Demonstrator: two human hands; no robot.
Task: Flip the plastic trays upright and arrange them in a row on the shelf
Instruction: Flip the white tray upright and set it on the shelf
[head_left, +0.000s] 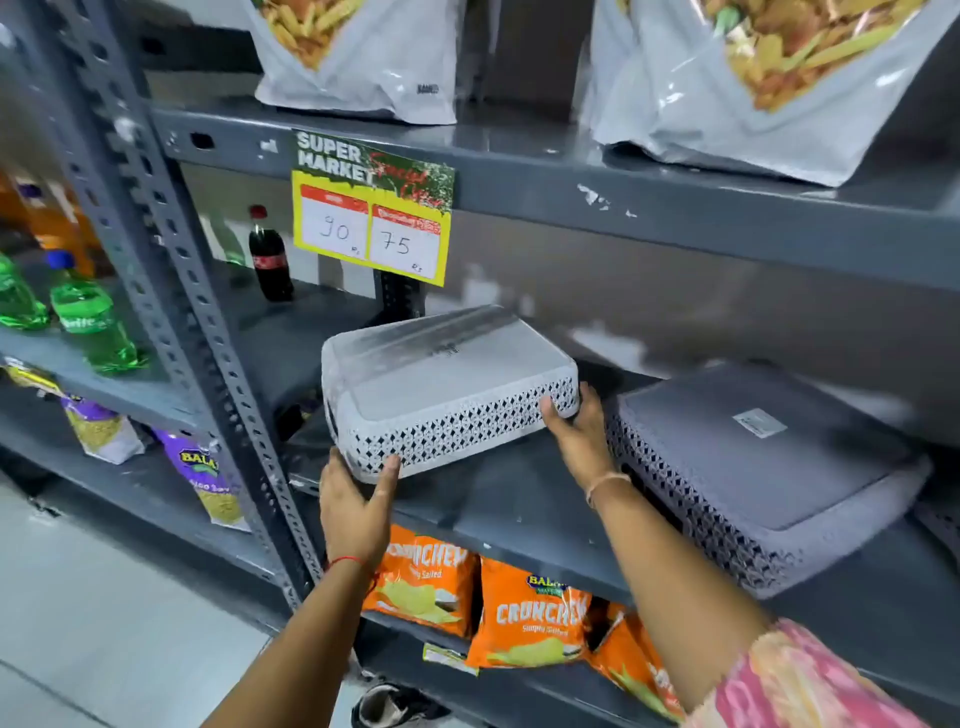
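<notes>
head view: both hands grip the white tray (447, 384), upside down and tilted near the shelf (519, 499) left front edge. left hand (353, 514) fingers (387, 478) clasp its near left corner; right hand (579, 436) fingers curl around its right end. the grey tray (753, 467) lies inverted at the right. a tag (371, 208) reads "super market" (90, 75); "crunchex" bags (530, 613) sit below.

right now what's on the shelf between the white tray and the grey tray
In the head view, only the right hand and wrist lie between the white tray and the grey tray; the shelf there is otherwise bare.
</notes>
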